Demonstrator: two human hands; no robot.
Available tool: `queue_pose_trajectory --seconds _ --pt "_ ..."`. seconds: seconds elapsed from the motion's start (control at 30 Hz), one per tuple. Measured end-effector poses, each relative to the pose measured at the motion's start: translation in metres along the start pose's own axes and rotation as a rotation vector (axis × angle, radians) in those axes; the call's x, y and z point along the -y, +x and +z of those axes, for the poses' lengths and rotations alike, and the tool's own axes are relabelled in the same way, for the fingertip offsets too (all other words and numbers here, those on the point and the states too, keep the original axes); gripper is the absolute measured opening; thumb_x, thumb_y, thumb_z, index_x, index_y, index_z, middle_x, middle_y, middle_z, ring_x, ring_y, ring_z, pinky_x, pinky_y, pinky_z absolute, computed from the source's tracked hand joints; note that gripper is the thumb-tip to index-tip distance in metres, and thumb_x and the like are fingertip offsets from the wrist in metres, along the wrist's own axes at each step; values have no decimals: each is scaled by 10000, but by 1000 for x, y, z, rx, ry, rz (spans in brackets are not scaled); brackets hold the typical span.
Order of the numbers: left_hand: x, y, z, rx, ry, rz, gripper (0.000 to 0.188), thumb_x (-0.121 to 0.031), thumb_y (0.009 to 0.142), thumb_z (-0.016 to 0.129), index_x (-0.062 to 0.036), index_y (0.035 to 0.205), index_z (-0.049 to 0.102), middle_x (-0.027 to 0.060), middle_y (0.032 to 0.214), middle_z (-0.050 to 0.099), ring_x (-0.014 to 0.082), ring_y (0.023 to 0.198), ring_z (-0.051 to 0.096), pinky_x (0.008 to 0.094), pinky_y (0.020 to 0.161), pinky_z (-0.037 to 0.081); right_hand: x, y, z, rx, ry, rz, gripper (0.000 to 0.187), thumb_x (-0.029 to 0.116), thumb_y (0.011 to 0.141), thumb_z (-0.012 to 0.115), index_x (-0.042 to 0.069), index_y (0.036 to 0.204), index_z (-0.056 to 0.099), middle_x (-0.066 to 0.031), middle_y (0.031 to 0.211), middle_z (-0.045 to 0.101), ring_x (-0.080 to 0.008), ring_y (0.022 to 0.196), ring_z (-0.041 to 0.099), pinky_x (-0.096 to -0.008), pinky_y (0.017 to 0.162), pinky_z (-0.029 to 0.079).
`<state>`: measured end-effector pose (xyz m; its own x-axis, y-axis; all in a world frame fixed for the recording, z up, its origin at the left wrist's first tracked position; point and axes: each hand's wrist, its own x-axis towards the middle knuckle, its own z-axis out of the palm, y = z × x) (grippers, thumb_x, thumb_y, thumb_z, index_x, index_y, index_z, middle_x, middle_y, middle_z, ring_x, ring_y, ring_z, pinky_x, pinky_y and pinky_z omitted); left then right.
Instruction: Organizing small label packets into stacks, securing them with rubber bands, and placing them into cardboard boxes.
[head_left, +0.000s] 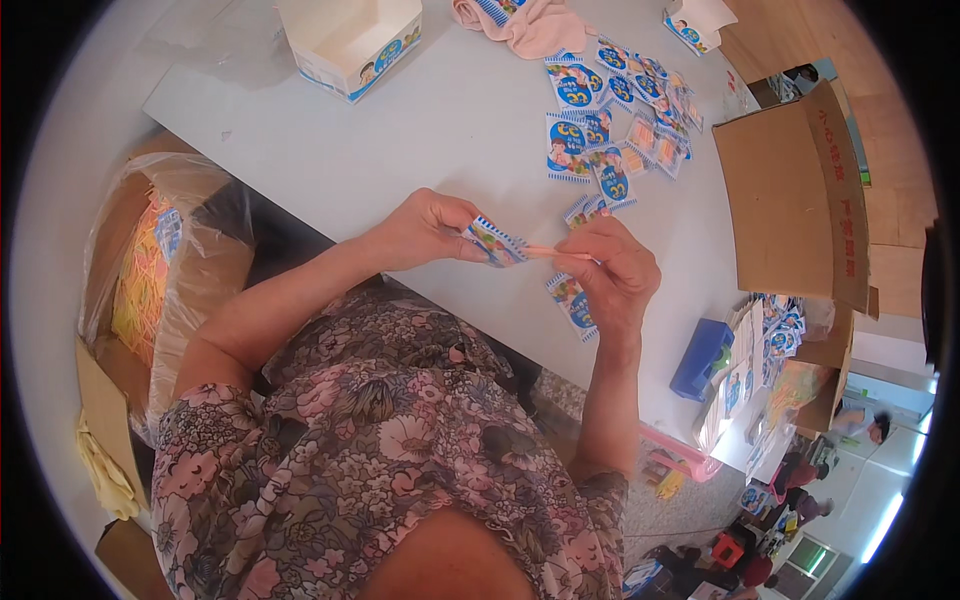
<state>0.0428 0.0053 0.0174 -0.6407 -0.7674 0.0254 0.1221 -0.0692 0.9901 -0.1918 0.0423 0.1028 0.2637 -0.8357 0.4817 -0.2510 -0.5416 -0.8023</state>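
Observation:
My left hand (425, 230) pinches a small blue, white and clear printed packet (493, 243) above the table's near edge. Thin pinkish sticks (543, 251) stick out of the packet's right end, and my right hand (615, 262) grips them between thumb and fingers. What exactly the sticks are, I cannot make out. Right beside my right hand, one similar packet (572, 303) lies on the table below it. Another packet (585, 208) lies just above the fingers, partly covered by them. Farther off is a loose pile of such packets (612, 172), some face down.
An open white carton (350, 50) stands at the far left, a pink cloth (540, 28) at the back. Cardboard boxes (785, 200) and a blue container (701, 358) line the right. A plastic-lined box of yellow and orange strips (145, 260) stands left of the table (450, 130). People are in the background.

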Motion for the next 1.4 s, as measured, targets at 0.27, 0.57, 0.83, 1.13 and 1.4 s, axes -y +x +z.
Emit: queue_pose_trajectory --seconds 0.27,0.57,0.83,1.13,1.4 --pt "-2 4 4 3 106 106 256 -4 767 753 -35 1020 724 94 1035 692 145 946 636 278 837 512 13 10 15 29 -151 162 101 -54 735 722 2 815 692 -27 703 611 -101 663 528 -237 587 394" --pt "0 8 7 -42 -52 21 209 -14 841 698 0 1050 700 62 961 718 90 904 639 255 828 521 21 19 6 79 -24 371 19 -27 808 682 -9 816 682 -11 727 595 -65 663 507 -227 589 386" --pt "-3 8 6 -60 -108 -67 221 -30 865 680 1 1084 692 60 966 714 83 900 637 254 807 530 31 28 11 5 -236 242 13 -28 814 671 -17 820 674 -23 757 640 -67 697 560 -210 627 422" --pt "-7 6 9 -29 -124 49 204 -46 883 669 -4 1081 696 52 954 713 64 852 619 246 781 531 31 28 12 21 -128 309 53 -46 793 681 -19 838 687 -49 789 651 -96 707 582 -227 633 440" --pt "-9 11 11 -89 -52 99 189 -72 890 671 8 1059 699 57 968 711 85 875 627 253 801 527 36 30 9 -8 -127 337 154 -56 764 680 -19 912 698 -56 883 648 -102 753 566 -216 677 446"
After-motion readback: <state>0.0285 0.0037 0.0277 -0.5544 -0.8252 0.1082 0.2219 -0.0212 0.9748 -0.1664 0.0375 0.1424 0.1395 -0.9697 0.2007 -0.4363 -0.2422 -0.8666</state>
